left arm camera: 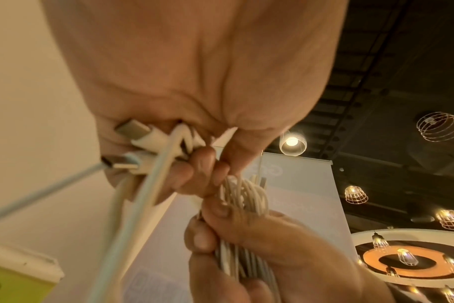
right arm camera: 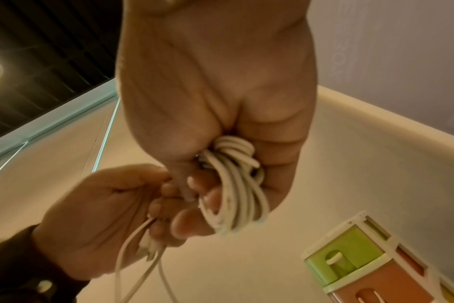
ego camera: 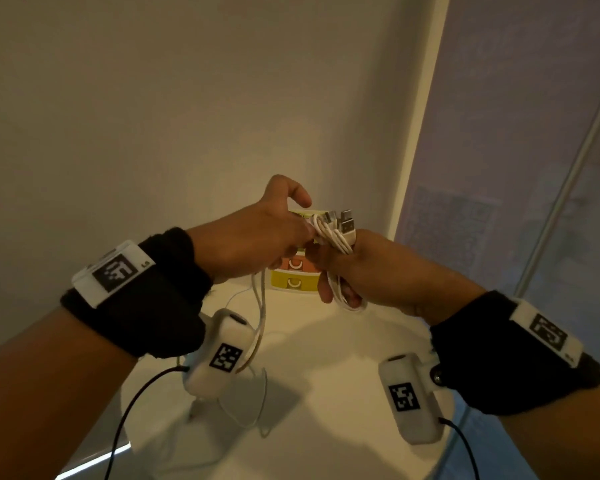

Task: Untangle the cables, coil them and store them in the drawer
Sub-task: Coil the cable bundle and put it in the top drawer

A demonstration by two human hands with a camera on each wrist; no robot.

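My right hand [ego camera: 340,271] grips a coiled bundle of white cables [ego camera: 333,237], its USB plugs [ego camera: 345,220] sticking up; the coil [right arm camera: 233,184] loops round the curled fingers in the right wrist view. My left hand [ego camera: 274,233] meets it from the left and pinches loose white cable strands [ego camera: 260,299] that hang down toward the table. In the left wrist view those strands [left arm camera: 143,184] and two plugs [left arm camera: 132,131] sit between my left fingers. The small drawer unit [ego camera: 295,282], with green, orange and yellow drawers, stands just behind both hands, all drawers closed.
A white table [ego camera: 309,358] lies below the hands, with slack white cable [ego camera: 257,403] on it. A white wall [ego camera: 187,116] rises behind, and a glass panel [ego camera: 534,168] stands at the right. Black wires [ego camera: 132,410] run from the wrist cameras.
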